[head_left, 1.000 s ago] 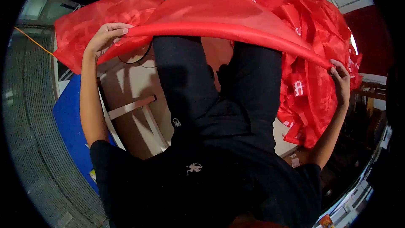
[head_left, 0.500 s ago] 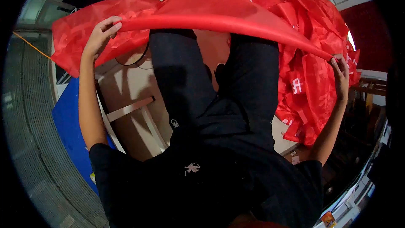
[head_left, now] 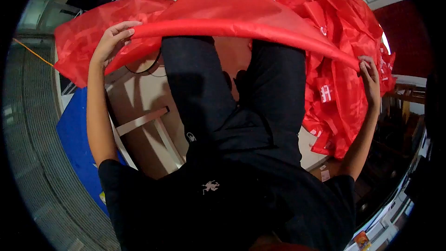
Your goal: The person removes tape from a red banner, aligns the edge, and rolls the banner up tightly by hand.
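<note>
A large sheet of thin red fabric with white printed characters spreads across my knees and beyond. Its near edge forms a rolled or folded band that runs between my two hands. At the left end of this band, my left hand pinches the edge between thumb and fingers. My right hand grips the opposite end, fingers bent around it. More of the red fabric lies crumpled in a heap below and behind my right hand, with white lettering on its folds.
My legs in black trousers are under the fabric. A metal frame with a bar stands at my left, next to a blue panel. Wooden furniture is on the right. An orange cord hangs at far left.
The band between my hands has shifted slightly, its right end moving a little left with my right hand. My left fingers have straightened somewhat. The view has moved slightly.
</note>
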Demonstrator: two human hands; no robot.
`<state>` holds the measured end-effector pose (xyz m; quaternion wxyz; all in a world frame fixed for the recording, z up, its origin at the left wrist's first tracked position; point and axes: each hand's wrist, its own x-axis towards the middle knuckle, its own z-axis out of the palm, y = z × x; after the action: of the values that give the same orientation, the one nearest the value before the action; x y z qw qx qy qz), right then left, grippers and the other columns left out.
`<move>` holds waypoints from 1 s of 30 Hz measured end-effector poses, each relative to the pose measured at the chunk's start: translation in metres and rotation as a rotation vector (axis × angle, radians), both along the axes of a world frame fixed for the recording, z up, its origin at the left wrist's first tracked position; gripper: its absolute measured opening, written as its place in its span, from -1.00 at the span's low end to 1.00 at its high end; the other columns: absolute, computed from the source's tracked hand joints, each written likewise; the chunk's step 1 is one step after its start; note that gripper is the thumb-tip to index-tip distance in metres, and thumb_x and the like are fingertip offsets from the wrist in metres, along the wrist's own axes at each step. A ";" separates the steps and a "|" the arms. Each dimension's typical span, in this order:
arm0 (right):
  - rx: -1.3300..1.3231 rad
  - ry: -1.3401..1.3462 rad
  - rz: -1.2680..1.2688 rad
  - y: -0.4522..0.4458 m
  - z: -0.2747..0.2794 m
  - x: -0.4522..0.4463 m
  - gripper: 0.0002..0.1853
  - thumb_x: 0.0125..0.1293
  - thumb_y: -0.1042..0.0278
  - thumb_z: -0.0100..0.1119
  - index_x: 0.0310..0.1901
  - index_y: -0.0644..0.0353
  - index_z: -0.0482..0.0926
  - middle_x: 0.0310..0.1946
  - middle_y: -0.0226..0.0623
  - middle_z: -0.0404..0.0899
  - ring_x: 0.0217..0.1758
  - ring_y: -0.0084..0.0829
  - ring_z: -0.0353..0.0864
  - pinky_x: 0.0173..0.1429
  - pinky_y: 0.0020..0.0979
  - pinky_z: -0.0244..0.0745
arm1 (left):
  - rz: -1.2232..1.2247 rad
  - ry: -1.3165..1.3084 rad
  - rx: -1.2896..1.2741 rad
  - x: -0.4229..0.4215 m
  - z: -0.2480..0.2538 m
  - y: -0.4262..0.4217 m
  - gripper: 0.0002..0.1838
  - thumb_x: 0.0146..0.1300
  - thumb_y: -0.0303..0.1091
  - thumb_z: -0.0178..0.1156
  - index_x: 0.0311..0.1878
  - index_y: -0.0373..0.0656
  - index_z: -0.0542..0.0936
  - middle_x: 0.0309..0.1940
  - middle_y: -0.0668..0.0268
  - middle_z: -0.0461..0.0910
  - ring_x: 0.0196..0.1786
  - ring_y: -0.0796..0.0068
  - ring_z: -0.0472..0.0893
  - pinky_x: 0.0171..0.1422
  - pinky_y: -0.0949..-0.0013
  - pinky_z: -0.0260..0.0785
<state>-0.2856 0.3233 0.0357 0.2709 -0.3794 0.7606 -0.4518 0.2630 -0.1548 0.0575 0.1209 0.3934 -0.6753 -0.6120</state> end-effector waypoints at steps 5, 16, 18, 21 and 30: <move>-0.017 0.055 -0.012 -0.002 -0.004 0.000 -0.85 0.45 0.37 0.01 -0.04 0.15 0.51 -0.28 -0.55 0.41 -0.28 -0.68 0.30 -0.15 -0.65 0.20 | -0.054 -0.088 -0.032 0.005 -0.002 0.001 -0.72 0.28 -0.41 0.19 0.05 -0.23 0.62 -0.25 0.50 0.56 -0.37 0.76 0.38 -0.30 0.67 0.24; -0.061 -0.251 -0.003 0.009 -0.007 -0.015 -0.84 0.36 0.52 -0.06 -0.11 0.21 0.52 -0.15 -0.51 0.44 -0.21 -0.69 0.32 -0.09 -0.64 0.21 | 0.030 0.032 0.034 0.010 -0.011 -0.008 -0.77 0.30 -0.41 0.20 -0.01 -0.21 0.61 -0.23 0.48 0.57 -0.31 0.76 0.45 -0.28 0.67 0.29; 0.014 -0.108 0.007 0.009 -0.002 -0.010 -0.82 0.32 0.54 0.06 -0.06 0.23 0.52 -0.11 -0.48 0.46 -0.13 -0.67 0.38 -0.01 -0.62 0.28 | 0.016 0.043 0.047 0.011 -0.011 -0.008 -0.76 0.28 -0.44 0.20 0.01 -0.22 0.61 -0.27 0.49 0.57 -0.33 0.77 0.45 -0.27 0.68 0.30; -0.043 -0.049 -0.009 0.004 0.001 0.001 -0.72 0.23 0.53 0.22 -0.02 0.27 0.52 -0.05 -0.44 0.49 0.02 -0.60 0.44 0.15 -0.55 0.30 | -0.050 0.054 -0.001 0.008 -0.002 0.001 -0.73 0.23 -0.47 0.25 0.01 -0.26 0.61 -0.26 0.44 0.59 -0.30 0.76 0.49 -0.20 0.68 0.37; 0.009 -0.027 -0.060 0.003 -0.002 -0.006 -0.76 0.28 0.54 0.20 -0.01 0.28 0.55 0.00 -0.38 0.51 0.10 -0.54 0.46 0.22 -0.50 0.31 | -0.040 -0.075 -0.198 0.008 -0.009 -0.004 -0.72 0.19 -0.44 0.31 -0.02 -0.23 0.65 -0.22 0.38 0.63 -0.22 0.67 0.53 -0.08 0.59 0.37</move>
<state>-0.2915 0.3261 0.0338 0.2691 -0.3492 0.7700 -0.4613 0.2714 -0.1592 0.0484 0.1215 0.3885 -0.7444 -0.5294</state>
